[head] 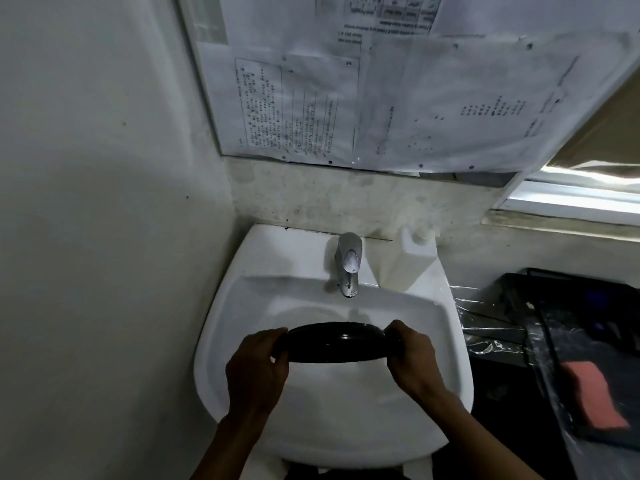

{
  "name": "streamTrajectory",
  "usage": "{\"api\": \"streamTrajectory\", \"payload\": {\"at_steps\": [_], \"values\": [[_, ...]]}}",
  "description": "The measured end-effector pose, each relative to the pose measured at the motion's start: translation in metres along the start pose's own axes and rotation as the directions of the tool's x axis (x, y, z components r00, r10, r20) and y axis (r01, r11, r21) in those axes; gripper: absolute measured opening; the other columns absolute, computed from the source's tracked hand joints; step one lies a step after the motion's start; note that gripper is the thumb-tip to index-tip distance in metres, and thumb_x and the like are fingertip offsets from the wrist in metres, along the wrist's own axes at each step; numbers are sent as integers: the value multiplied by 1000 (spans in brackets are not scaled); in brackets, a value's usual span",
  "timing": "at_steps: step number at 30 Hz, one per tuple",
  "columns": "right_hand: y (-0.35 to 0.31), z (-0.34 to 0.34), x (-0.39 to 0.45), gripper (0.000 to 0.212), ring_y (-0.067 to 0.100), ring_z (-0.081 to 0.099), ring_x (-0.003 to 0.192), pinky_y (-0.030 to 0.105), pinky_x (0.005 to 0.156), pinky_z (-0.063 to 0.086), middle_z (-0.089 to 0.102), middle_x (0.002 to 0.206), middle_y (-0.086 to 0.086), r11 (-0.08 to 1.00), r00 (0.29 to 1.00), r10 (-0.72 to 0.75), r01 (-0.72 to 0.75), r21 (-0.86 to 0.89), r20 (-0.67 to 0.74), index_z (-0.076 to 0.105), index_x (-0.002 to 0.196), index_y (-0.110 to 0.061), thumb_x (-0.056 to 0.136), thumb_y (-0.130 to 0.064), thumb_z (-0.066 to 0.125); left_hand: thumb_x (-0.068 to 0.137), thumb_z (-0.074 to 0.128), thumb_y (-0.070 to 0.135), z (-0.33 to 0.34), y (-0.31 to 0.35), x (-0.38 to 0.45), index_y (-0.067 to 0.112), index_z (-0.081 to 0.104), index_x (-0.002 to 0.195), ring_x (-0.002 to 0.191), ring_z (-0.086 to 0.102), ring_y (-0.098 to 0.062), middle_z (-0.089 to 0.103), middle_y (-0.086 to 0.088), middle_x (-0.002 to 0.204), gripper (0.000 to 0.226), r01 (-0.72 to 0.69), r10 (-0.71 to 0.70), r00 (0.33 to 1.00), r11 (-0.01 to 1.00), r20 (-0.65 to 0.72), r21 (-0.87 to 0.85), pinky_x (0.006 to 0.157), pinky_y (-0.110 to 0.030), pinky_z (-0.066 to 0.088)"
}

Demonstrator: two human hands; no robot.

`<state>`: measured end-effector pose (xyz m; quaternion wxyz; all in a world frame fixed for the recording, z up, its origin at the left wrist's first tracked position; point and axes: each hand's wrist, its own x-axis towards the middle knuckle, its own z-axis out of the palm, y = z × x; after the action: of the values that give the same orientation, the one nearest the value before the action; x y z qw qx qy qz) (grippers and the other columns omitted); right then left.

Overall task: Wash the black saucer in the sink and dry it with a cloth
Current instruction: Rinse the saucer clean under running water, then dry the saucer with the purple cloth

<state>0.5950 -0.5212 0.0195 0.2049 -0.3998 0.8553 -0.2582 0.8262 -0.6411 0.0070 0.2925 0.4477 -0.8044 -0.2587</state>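
Left hand (258, 365) and right hand (412, 358) clamp opposite rims of the black saucer (336, 342), fingers curled; held level over the sink (242, 306), presumably for rinsing.

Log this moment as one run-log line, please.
stage: saucer over basin | left hand: grips black saucer left edge | right hand: grips right edge | sink faucet: no water visible | pink cloth: untouched, right
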Motion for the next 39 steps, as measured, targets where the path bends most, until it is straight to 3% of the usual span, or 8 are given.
{"api": "streamTrajectory", "payload": {"at_steps": [5,9,13,17,26,32,35,39], "values": [[-6,-10,-14,35,31,57,68,41,58,47,61,85,1,986,972,-163,157,-46,-167,57,94,-14,67,8,54,70,81,-5,4,4,11,0,72,105,87,72,-24,74,-12,96,37,-73,71,996,997,-59,-38,78,-34,59],[-12,-10,-42,42,20,54,76,32,64,43,55,93,0,956,910,-271,293,23,-313,55,100,-12,62,6,50,81,65,5,1,8,8,-1,66,113,105,60,-15,64,-4,111,33,-133,100,978,975,-183,-177,92,-21,50],[2,25,-53,39,23,56,70,37,61,45,58,84,-1,992,978,-38,60,108,-203,48,92,-30,71,3,50,86,54,14,19,-6,-7,16,62,119,100,67,-20,70,-8,108,33,40,-39,999,980,12,-197,91,-29,53],[1,30,-53,37,24,57,68,41,58,46,61,85,-4,995,973,23,0,99,-230,52,95,-26,77,7,53,87,60,-2,25,-11,-11,3,67,113,100,64,-14,71,-9,106,28,61,-55,998,982,35,-178,93,-12,45],[7,8,-43,49,19,63,71,32,64,49,68,74,-11,966,988,136,-114,230,-78,65,101,-27,67,-4,39,92,59,5,27,10,6,7,51,136,108,62,-23,63,-11,121,45,233,-210,970,945,121,-228,95,-39,52],[15,-35,-56,38,25,72,71,44,58,60,73,82,11,667,945,314,-290,686,95,69,90,-19,89,10,44,86,69,37,28,40,-1,20,41,141,101,60,-21,64,-4,112,64,589,-468,781,772,414,-239,86,-34,49],[27,-67,-75,34,28,73,77,39,58,59,73,89,12,515,932,324,-319,795,164,67,97,-11,90,13,42,89,66,33,34,73,-13,25,53,130,95,69,-26,72,-4,106,43,701,-421,670,629,611,-335,84,-39,53],[57,-101,-101,28,27,70,74,40,57,60,69,92,10,467,909,358,-372,802,213,62,106,-7,89,8,45,94,59,19,45,124,-30,26,59,123,92,71,-33,74,-8,107,29,673,-281,687,595,670,-440,75,-43,57]]}}
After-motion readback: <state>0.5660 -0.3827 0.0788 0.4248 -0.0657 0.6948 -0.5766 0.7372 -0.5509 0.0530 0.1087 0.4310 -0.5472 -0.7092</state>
